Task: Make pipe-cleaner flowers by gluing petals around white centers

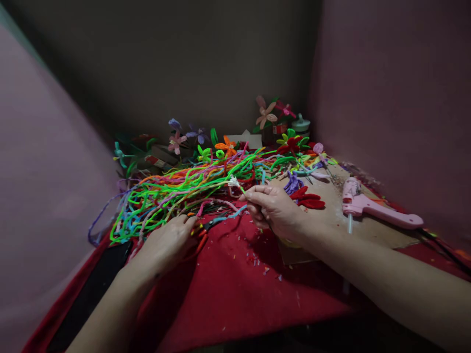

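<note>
My right hand (pixel 270 208) is closed in a pinch on a thin green stem (pixel 242 189), topped by a small bunch of white stamens (pixel 233 182). It is held up over the front of the pipe cleaner pile. My left hand (pixel 174 238) reaches down at the front left of the pile, back of the hand up. Its fingertips are hidden, so I cannot tell whether it grips anything. Right beside it lie pliers (pixel 202 238) with red-orange handles. A large tangle of pipe cleaners (pixel 176 184), mostly bright green, spreads behind both hands.
A pink glue gun (pixel 382 210) rests on a cardboard sheet (pixel 331 228) at right. Red petals (pixel 308 197) and a purple bundle (pixel 293 183) lie near my right hand. Finished fuzzy flowers (pixel 265 113) stand at the back. Scraps litter the red cloth (pixel 235 294). A black flat object (pixel 91 289) lies left.
</note>
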A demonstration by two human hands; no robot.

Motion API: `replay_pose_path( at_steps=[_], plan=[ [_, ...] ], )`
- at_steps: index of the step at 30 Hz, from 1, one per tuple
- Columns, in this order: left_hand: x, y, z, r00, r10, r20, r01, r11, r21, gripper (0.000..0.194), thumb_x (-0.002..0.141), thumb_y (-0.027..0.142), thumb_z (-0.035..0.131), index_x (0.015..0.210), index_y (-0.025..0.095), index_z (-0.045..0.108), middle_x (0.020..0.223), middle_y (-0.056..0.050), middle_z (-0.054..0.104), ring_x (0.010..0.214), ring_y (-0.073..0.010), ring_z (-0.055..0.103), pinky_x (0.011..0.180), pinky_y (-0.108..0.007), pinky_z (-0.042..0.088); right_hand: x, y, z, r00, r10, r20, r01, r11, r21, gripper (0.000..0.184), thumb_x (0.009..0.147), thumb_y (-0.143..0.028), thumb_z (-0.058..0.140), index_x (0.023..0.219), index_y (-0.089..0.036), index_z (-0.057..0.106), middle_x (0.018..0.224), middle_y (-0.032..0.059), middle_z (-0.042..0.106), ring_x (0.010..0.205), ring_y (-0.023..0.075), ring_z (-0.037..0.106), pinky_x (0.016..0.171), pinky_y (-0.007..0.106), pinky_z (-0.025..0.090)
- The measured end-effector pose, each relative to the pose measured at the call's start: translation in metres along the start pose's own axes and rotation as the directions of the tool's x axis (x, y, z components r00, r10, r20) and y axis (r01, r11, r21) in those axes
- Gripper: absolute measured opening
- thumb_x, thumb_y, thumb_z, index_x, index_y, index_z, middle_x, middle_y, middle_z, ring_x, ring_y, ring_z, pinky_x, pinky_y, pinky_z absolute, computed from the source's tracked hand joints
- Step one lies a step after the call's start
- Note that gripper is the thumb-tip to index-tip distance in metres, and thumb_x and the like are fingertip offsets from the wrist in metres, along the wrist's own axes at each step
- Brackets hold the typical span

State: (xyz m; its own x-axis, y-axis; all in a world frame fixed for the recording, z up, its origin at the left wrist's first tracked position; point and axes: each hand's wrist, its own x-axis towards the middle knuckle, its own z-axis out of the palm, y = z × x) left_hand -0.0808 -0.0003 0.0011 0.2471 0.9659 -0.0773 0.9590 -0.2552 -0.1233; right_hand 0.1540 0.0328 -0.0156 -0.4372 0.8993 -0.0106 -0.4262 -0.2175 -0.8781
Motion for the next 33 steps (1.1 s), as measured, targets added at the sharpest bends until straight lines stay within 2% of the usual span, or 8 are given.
replay_pose_path(
  at_steps=[3, 5, 7, 11, 14, 19, 25, 33],
  plan=[
    [0.006, 0.024, -0.012, 0.986, 0.0, -0.167, -0.049, 0.956, -0.29, 0.032, 0.083, 0.033, 0.046, 0.106, 0.018, 0.062, 0.104, -0.012, 0.065, 0.095, -0.0229, 0.061, 0.081, -0.033, 0.045, -0.003, 0.001, 0.004, 1.0, -0.023, 0.018, 0.023, 1.0, -0.016, 0.011, 0.074, -0.023, 0.06, 0.067, -0.017, 0.054, 0.046, -0.0081, 0.043, 0.035, 0.0039, 0.03, 0.032, 0.016, 0.02],
    [0.011, 0.049, -0.018, 0.983, -0.007, -0.186, -0.116, 0.76, -0.64, 0.034, 0.084, 0.035, 0.045, 0.107, 0.018, 0.063, 0.098, -0.007, 0.067, 0.09, -0.0192, 0.061, 0.079, -0.029, 0.045, -0.004, 0.004, 0.005, 0.997, -0.058, 0.05, 0.06, 0.998, -0.032, 0.014, 0.074, -0.026, 0.061, 0.066, -0.017, 0.052, 0.046, -0.0083, 0.044, 0.035, 0.0044, 0.032, 0.032, 0.016, 0.022],
    [0.016, 0.071, -0.019, 0.989, -0.066, -0.131, -0.083, 0.483, -0.872, 0.034, 0.084, 0.037, 0.047, 0.102, 0.016, 0.066, 0.071, -0.002, 0.065, 0.064, -0.0143, 0.059, 0.06, -0.025, 0.045, -0.005, 0.007, 0.006, 0.994, -0.08, 0.074, 0.085, 0.994, -0.071, 0.016, 0.075, -0.027, 0.06, 0.065, -0.017, 0.053, 0.046, -0.008, 0.045, 0.036, 0.0045, 0.035, 0.033, 0.016, 0.027],
    [0.027, 0.092, -0.008, 0.976, -0.173, -0.134, -0.126, 0.053, -0.991, 0.034, 0.074, 0.038, 0.062, 0.094, 0.011, 0.069, 0.06, -0.001, 0.059, 0.053, -0.0112, 0.053, 0.053, -0.023, 0.042, -0.005, 0.011, 0.006, 0.996, -0.042, 0.079, 0.054, 0.986, -0.16, 0.02, 0.078, -0.029, 0.056, 0.064, -0.015, 0.054, 0.049, -0.0064, 0.049, 0.034, 0.0039, 0.039, 0.032, 0.016, 0.034],
    [0.031, 0.092, 0.001, 0.968, -0.221, -0.121, -0.148, -0.112, -0.983, 0.035, 0.075, 0.039, 0.062, 0.095, 0.011, 0.069, 0.058, -0.001, 0.059, 0.053, -0.0122, 0.055, 0.055, -0.026, 0.044, -0.003, 0.014, 0.005, 0.996, 0.026, 0.088, -0.011, 0.987, -0.16, 0.025, 0.078, -0.035, 0.056, 0.065, -0.014, 0.054, 0.05, -0.0051, 0.052, 0.034, 0.005, 0.043, 0.031, 0.016, 0.037],
    [0.032, 0.088, 0.008, 0.962, -0.242, -0.129, -0.175, -0.177, -0.969, 0.024, 0.077, 0.034, 0.061, 0.085, 0.013, 0.07, 0.062, -0.001, 0.059, 0.055, -0.0111, 0.054, 0.056, -0.025, 0.044, -0.002, 0.016, 0.005, 0.984, 0.133, 0.116, -0.11, 0.976, -0.189, 0.024, 0.08, -0.036, 0.053, 0.07, -0.015, 0.055, 0.049, -0.0041, 0.054, 0.033, 0.0058, 0.045, 0.031, 0.016, 0.04],
    [0.03, 0.086, 0.011, 0.935, -0.285, -0.21, -0.241, -0.078, -0.967, 0.016, 0.079, 0.028, 0.06, 0.079, 0.015, 0.071, 0.075, -0.002, 0.061, 0.067, -0.0108, 0.054, 0.063, -0.022, 0.043, -0.004, 0.016, 0.01, 0.989, 0.13, 0.067, -0.116, 0.975, -0.19, 0.021, 0.082, -0.025, 0.051, 0.066, -0.012, 0.058, 0.043, -0.007, 0.045, 0.028, 0.0008, 0.029, 0.028, 0.013, 0.02],
    [0.029, 0.09, 0.012, 0.909, -0.34, -0.24, -0.26, -0.012, -0.966, 0.013, 0.075, 0.026, 0.063, 0.076, 0.016, 0.072, 0.076, -0.002, 0.063, 0.072, -0.0131, 0.057, 0.064, -0.023, 0.045, -0.002, 0.022, 0.013, 0.985, 0.173, -0.01, -0.172, 0.97, -0.171, 0.019, 0.082, -0.023, 0.053, 0.067, -0.013, 0.06, 0.039, -0.0088, 0.041, 0.026, 0.001, 0.024, 0.028, 0.016, 0.015]
  ],
)
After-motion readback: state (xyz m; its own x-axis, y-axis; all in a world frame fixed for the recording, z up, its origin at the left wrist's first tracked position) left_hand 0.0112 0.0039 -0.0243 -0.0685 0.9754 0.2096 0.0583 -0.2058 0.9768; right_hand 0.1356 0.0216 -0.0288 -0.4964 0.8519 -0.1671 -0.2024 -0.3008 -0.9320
